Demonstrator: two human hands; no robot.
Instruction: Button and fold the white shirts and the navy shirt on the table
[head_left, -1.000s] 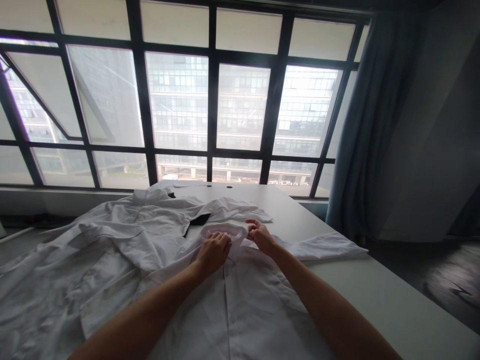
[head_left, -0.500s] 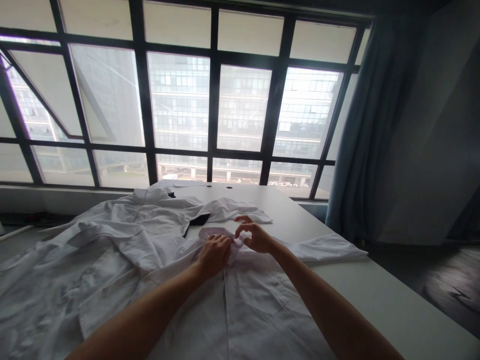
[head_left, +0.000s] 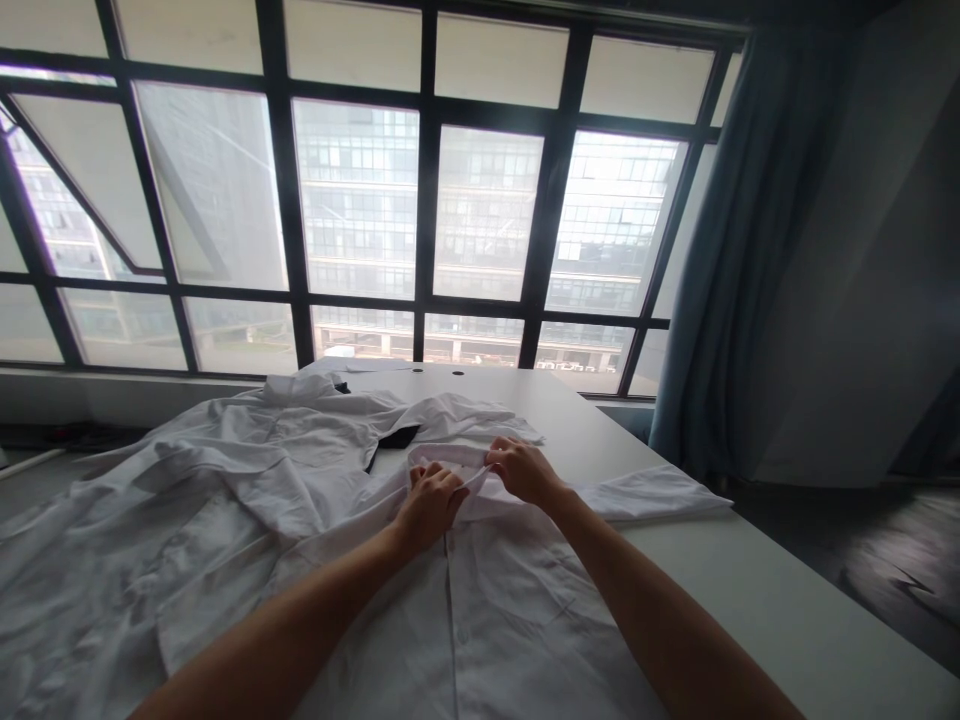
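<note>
A white button-up shirt (head_left: 517, 590) lies front side up before me, its collar at the far end and its button strip running toward me. My left hand (head_left: 433, 503) is closed on the left part of the collar, fingers curled over the cloth. With fingertips pinched, my right hand (head_left: 523, 468) grips the right side of the collar (head_left: 457, 456). The collar stands raised between both hands. One sleeve (head_left: 660, 492) stretches out to the right.
More white shirts (head_left: 300, 440) lie rumpled on the left, with a dark patch (head_left: 397, 438) showing among them. They rest on a white table (head_left: 720, 570). Behind it are large black-framed windows (head_left: 487, 215), and a grey-blue curtain (head_left: 705, 330) hangs at the right.
My right hand has gone from loosely curled fingers above the collar to a pinch on its right side. The collar now stands more open. My left hand has barely moved.
</note>
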